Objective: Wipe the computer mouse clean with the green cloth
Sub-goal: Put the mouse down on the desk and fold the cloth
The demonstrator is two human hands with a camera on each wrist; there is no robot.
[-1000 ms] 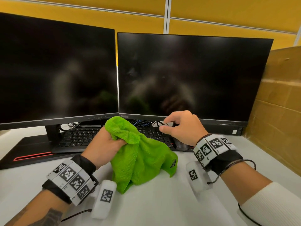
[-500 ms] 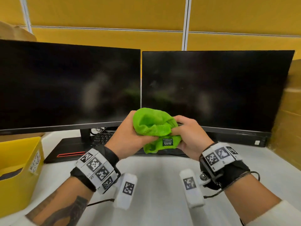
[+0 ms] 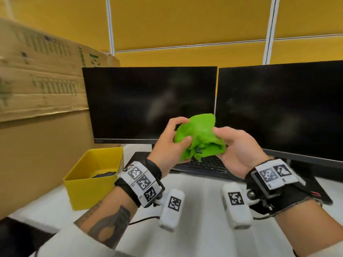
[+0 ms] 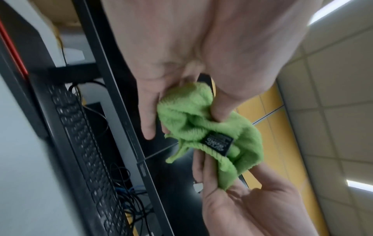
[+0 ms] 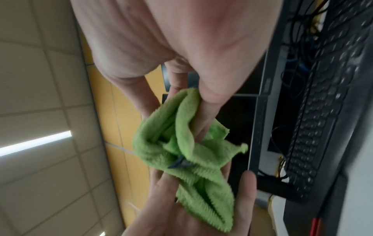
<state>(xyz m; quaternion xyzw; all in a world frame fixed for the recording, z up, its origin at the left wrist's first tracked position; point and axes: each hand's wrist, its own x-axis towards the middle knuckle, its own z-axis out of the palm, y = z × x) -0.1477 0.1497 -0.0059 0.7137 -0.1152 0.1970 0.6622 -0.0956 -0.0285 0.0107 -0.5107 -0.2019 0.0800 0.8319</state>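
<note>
Both hands hold the bunched green cloth (image 3: pixel 198 132) in the air in front of the two monitors. My left hand (image 3: pixel 178 134) grips its left side, thumb pressed into the folds. My right hand (image 3: pixel 220 141) pinches the right side between thumb and fingers. In the left wrist view the cloth (image 4: pixel 191 115) shows its black label (image 4: pixel 218 142), with the right hand (image 4: pixel 232 199) below it. The right wrist view has the cloth (image 5: pixel 161 143) between my right thumb and the left hand (image 5: pixel 181 207). No view shows the computer mouse.
A black keyboard (image 3: pixel 207 164) lies under the monitors (image 3: pixel 152 101) on the white desk (image 3: pixel 194 238). A yellow bin (image 3: pixel 92 182) with a dark object inside stands at the left, against a large cardboard box (image 3: pixel 37 89). Cables run behind the keyboard (image 4: pixel 125 183).
A second ago the cloth hung from my left hand onto the desk while my right hand was at the keyboard's right end. Now both hands hold the bunched cloth higher; the view has swung left.
</note>
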